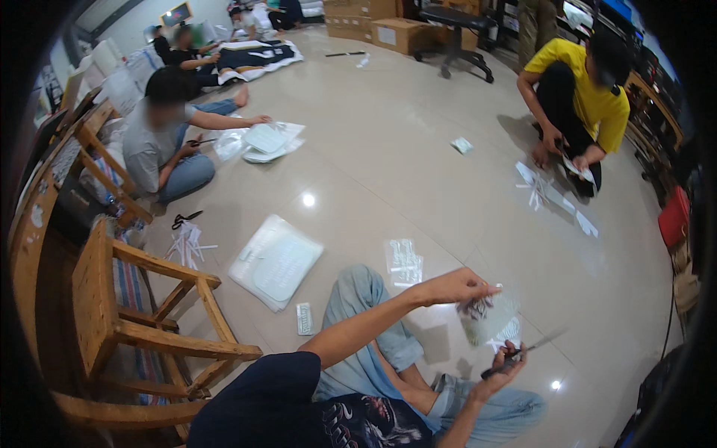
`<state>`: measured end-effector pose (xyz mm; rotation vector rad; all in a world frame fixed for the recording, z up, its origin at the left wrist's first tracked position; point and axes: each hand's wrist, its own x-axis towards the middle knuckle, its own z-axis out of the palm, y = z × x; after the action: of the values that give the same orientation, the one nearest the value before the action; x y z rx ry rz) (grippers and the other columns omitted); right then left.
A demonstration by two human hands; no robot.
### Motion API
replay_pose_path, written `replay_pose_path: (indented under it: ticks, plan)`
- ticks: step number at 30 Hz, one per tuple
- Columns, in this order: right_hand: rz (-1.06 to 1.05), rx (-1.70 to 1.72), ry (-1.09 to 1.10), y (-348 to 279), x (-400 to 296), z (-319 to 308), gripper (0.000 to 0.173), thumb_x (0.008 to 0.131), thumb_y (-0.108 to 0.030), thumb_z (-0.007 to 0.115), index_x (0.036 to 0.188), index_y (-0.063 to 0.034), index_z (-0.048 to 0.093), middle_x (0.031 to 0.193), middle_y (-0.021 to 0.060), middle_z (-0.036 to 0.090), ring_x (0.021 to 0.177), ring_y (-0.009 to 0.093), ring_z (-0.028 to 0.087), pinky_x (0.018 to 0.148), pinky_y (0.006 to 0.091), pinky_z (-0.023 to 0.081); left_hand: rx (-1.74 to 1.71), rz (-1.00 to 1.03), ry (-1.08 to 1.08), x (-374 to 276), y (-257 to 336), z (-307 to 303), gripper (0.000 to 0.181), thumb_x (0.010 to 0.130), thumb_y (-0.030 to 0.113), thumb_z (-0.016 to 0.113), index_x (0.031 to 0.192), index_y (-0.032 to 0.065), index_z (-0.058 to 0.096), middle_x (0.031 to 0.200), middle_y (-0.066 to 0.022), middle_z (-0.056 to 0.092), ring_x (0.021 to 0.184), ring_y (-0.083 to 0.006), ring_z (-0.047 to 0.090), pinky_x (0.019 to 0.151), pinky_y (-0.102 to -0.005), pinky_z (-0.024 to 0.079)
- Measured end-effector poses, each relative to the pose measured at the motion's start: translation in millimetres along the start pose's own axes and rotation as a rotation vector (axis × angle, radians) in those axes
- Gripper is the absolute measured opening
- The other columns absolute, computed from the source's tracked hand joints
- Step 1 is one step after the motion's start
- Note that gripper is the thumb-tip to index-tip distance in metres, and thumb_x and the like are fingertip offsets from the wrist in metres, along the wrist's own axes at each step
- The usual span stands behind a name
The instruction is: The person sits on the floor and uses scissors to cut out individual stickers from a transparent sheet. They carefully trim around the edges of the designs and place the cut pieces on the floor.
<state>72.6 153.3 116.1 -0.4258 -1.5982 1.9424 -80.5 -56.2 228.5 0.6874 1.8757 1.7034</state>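
Observation:
My left hand (pixel 468 285) is raised in front of my knees and pinches the upper edge of a clear printed film sheet (pixel 507 308), which hangs below the fingers. To the lower right, my right hand (pixel 507 367) is closed around the dark handles of a pair of scissors (pixel 518 355), with blurred blades pointing to the upper right. Thin white strips (pixel 494 344) show by the sheet's lower edge. Beyond my legs, smaller clear sheets with white print (pixel 404 260) lie on the floor. A stack of printed sheets (pixel 277 263) is farther left, and a small bundle (pixel 304 319) sits beside my knee.
A wooden stool (pixel 92 302) stands at left, near black scissors (pixel 185 219) and white offcuts (pixel 189 246). One person sits at upper left beside sheets (pixel 269 140); another in yellow squats at upper right near offcuts (pixel 538 190). A small packet (pixel 462 145) lies between them.

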Motion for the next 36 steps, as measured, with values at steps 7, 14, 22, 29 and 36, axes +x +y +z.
replay_pose_path:
  ticks: [7, 14, 22, 29, 36]
  plan:
    - [0.184, 0.146, -0.319, -91.1, -10.4, 30.5, 0.055, 0.081, -0.012, 0.077, 0.129, -0.0025, 0.051, 0.097, 0.0004, 0.052, 0.087, 0.01, 0.053, 0.079, 0.0248, 0.046, -0.5, 0.089, 0.199, -19.0, 27.2, 42.5, 0.059, 0.101, 0.055, 0.049, 0.086, 0.0026, 0.072, 0.076, -0.0036, 0.071, 0.056, -0.0053, 0.057, 0.053, -0.022, 0.047]
    - [0.267, 0.055, -0.379, -132.1, 3.9, 32.2, 0.043, 0.08, -0.01, 0.073, 0.116, -0.0004, 0.053, 0.089, -0.0022, 0.05, 0.081, 0.008, 0.048, 0.073, 0.0212, 0.038, -1.063, 0.188, -0.112, -74.0, -11.3, 50.2, 0.106, 0.077, 0.072, 0.065, 0.154, 0.0081, 0.029, 0.15, -0.0117, 0.045, 0.139, -0.0241, 0.043, 0.112, -0.0452, 0.038]
    - [0.318, -0.284, -0.781, -176.3, 82.4, 31.0, 0.05, 0.075, -0.011, 0.086, 0.117, -0.0022, 0.06, 0.082, 0.0022, 0.063, 0.077, 0.009, 0.06, 0.066, 0.0227, 0.046, -0.774, 0.044, -0.105, -71.5, 0.7, 50.1, 0.069, 0.099, 0.05, 0.054, 0.141, -0.0043, 0.046, 0.124, -0.0161, 0.064, 0.11, -0.0223, 0.066, 0.089, -0.0331, 0.057]
    - [-0.142, -0.356, -0.139, -168.4, 73.0, 45.5, 0.056, 0.078, -0.004, 0.081, 0.129, -0.004, 0.057, 0.095, 0.0076, 0.064, 0.085, 0.01, 0.061, 0.07, 0.0221, 0.049, -0.826, 0.012, 0.161, -60.0, 25.1, 56.1, 0.052, 0.104, 0.041, 0.046, 0.131, -0.0036, 0.052, 0.116, -0.0156, 0.067, 0.102, -0.0233, 0.069, 0.077, -0.0361, 0.063]
    - [0.307, 0.093, -0.508, -113.5, -53.7, 1.8, 0.09, 0.078, -0.058, 0.078, 0.136, 0.004, 0.046, 0.093, 0.0075, 0.063, 0.078, 0.01, 0.057, 0.073, 0.0256, 0.047, -1.038, 0.133, 0.427, -37.4, 18.8, 67.1, 0.041, 0.107, 0.034, 0.043, 0.128, 0.0008, 0.053, 0.118, -0.0149, 0.065, 0.113, -0.0255, 0.065, 0.099, -0.0406, 0.055]
